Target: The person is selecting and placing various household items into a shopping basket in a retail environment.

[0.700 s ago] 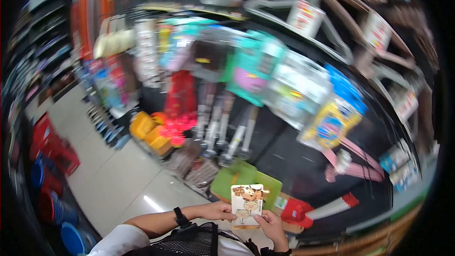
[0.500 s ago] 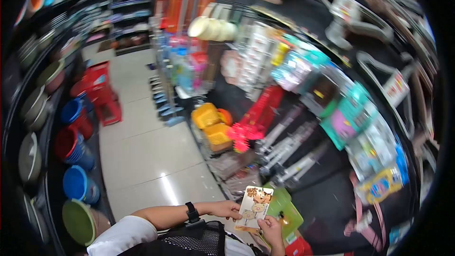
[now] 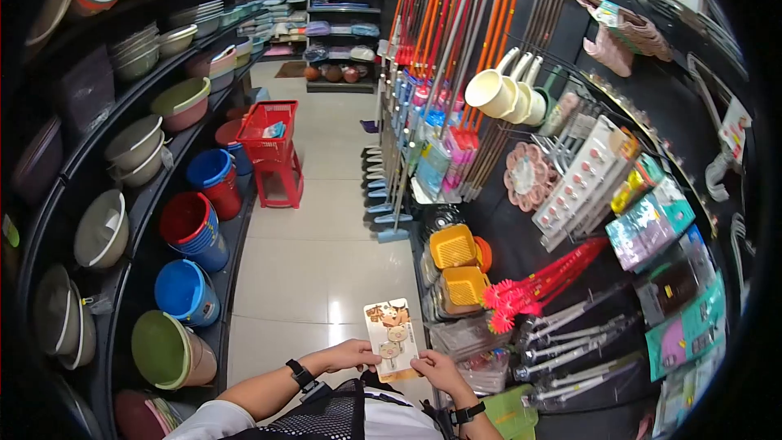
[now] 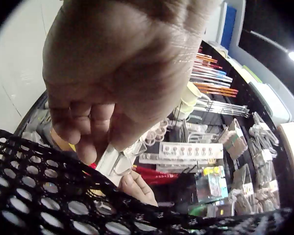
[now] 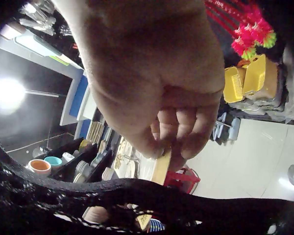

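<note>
Holding the printed card [image 3: 397, 342] between our hands, we pinch its left edge with our left hand [image 3: 352, 355] and its lower right edge with our right hand [image 3: 440, 372]. A light, even grip at the rims should, we judge, leave it unbent and its front readable. Tiled floor [image 3: 326, 265] runs forward from our hands, likely our easiest room for moving. To our left hand's left, a green bucket [image 3: 160, 350] sits by the edge of the black shelf [image 3: 227, 310]; clear-wrapped packs [image 3: 486, 368] lie near our right hand, so sideways swings risk knocks.
</note>
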### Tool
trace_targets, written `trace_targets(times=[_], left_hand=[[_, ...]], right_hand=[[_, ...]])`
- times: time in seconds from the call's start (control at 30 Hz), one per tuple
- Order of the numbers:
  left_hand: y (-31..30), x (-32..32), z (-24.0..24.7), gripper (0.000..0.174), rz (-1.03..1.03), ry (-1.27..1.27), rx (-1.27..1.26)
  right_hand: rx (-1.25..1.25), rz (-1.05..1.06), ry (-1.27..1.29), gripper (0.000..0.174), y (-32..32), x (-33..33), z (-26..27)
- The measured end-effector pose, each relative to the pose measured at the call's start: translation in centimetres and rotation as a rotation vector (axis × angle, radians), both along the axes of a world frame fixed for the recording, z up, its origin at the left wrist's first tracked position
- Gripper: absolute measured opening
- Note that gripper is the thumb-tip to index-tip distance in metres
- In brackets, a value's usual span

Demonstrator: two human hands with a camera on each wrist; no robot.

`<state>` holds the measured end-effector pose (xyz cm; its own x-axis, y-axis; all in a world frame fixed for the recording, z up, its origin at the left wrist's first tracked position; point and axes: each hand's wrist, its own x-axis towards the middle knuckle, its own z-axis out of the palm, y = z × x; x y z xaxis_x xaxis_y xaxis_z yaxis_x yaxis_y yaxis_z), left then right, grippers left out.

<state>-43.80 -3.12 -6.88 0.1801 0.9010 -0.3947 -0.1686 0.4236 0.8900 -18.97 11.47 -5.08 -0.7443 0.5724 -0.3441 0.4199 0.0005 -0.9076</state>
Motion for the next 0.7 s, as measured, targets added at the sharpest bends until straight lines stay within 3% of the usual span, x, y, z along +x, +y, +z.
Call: trace_targets(times=[0.27,0.4,0.57,0.7], left_hand=[[8.4,-11.0,2.0,0.03,0.243,-0.013,-0.146],[12.8,-16.1,2.8,0.029,0.36,-0.005,-0.153],[15.3,-21.7,1.9,0.029,0.52,-0.093,-0.152],[16.6,-27.2,0.3,0.029,0.6,-0.179,-0.195]], right_hand=[[-0.061,0.191,-0.017,0.035,13.5,-15.5,1.2],[-0.081,0.34,0.015,0.027,20.5,-22.7,1.3],[-0.25,0.422,0.03,0.03,24.4,-31.4,0.1],[-0.221,0.532,-0.051,0.026,27.2,-38.9,1.2]])
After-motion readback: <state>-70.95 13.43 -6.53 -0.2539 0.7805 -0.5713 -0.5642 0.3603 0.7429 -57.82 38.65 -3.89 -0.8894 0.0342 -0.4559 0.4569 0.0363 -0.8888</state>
